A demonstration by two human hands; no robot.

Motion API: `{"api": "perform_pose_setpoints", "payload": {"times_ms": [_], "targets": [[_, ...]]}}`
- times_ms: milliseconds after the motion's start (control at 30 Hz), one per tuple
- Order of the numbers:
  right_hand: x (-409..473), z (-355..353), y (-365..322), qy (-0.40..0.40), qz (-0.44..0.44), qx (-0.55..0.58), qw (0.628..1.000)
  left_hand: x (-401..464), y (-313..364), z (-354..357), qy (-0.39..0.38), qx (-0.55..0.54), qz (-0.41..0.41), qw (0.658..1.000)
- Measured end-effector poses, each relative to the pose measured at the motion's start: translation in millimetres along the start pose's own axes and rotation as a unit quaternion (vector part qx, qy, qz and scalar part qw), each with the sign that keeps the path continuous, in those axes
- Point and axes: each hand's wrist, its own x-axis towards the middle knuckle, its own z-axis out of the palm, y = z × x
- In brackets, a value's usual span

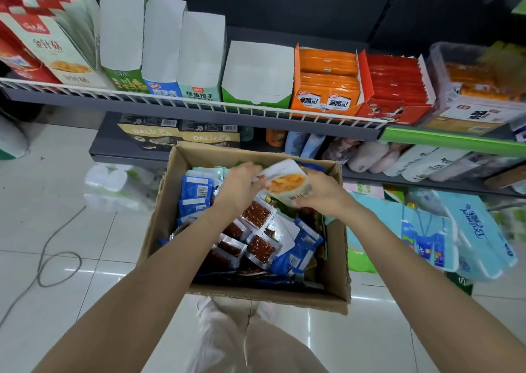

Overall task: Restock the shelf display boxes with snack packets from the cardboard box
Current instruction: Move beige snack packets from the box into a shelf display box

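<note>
Hands: left hand [242, 186] and right hand [320, 192] both gripping one stack of white packets [287, 182] showing an orange food picture, fingers curled round its left and right ends, held just above the far end of the carton, centre of frame.
Cardboard box [336, 270]: open-topped, standing on the floor at centre; near rim torn and ragged; far rim close under the lower shelf edge.
Box contents: blue packets [196, 192] with white barcode labels along the left side; clear packets of dark red-brown pieces [256, 216] in the middle; more blue packets [301, 247] at lower right; pale teal packets at the far left corner.
Open room: bare white tiled floor [57, 230] left of the box, crossed by a grey cable [54, 259]; right of the box crowded with pale blue tissue packs [478, 230].
Shelf edge: white wire rail [199, 106] running along the upper shelf front from upper left to centre right, then a green strip [455, 140] at right.
Display boxes, upper centre: white-walled box with green base [257, 74], inside not visible; orange box [324, 93] full of orange packets; red box [395, 88] full of red packets.
Display boxes, upper left: tall white-walled boxes, contents hidden; one front reading "摸鱼搭子" [199, 95].
Writing: "金针菇" on the pale box [48, 44] at upper left; "DALICCA" on two dark cartons [179, 136] on the lower shelf.
Lower shelf, right: white and pink soft packs [398, 159] lying on their sides.
</note>
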Motion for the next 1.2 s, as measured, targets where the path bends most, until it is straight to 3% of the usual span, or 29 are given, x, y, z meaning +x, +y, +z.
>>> {"api": "perform_pose_setpoints", "payload": {"times_ms": [67, 133, 267, 433, 500, 600, 667, 767, 833, 933, 1000, 1100, 1200], "targets": [[-2, 1, 2, 0.094, 0.013, -0.032, 0.995, -6, -8, -9, 0.024, -0.058, -0.062, 0.996], [-2, 0, -6, 0.142, -0.005, 0.010, 0.990, -14, -15, -20, 0.027, -0.107, -0.093, 0.990], [-6, -9, -40, 0.104, -0.041, 0.059, 0.992, -23, -16, -52, 0.027, -0.133, -0.093, 0.986], [-3, -16, -85, 0.073, -0.093, 0.125, 0.985, -25, 5, -106, 0.083, -0.212, -0.062, 0.972], [1, -19, -103, 0.129, -0.091, 0.231, 0.960, -26, 7, -126, 0.119, -0.251, -0.053, 0.959], [10, -18, -126, 0.181, -0.033, 0.478, 0.859, -25, 1, -152, 0.187, -0.354, -0.071, 0.914], [18, -12, -145, 0.152, -0.010, 0.563, 0.812, -19, -8, -168, 0.221, -0.409, -0.094, 0.880], [32, 6, -183, 0.084, -0.029, 0.616, 0.782, -5, -30, -192, 0.229, -0.512, -0.133, 0.817], [46, 20, -213, 0.064, -0.051, 0.630, 0.772, 5, -47, -209, 0.212, -0.547, -0.154, 0.795], [72, 38, -261, 0.072, -0.060, 0.604, 0.791, 19, -75, -235, 0.184, -0.542, -0.147, 0.807], [90, 47, -288, 0.097, -0.054, 0.594, 0.797, 26, -95, -257, 0.185, -0.494, -0.129, 0.840], [117, 54, -319, 0.145, -0.054, 0.578, 0.801, 36, -131, -293, 0.222, -0.302, -0.065, 0.925], [142, 53, -345, 0.205, -0.059, 0.571, 0.793, 44, -163, -330, 0.280, -0.109, 0.008, 0.954]]}}
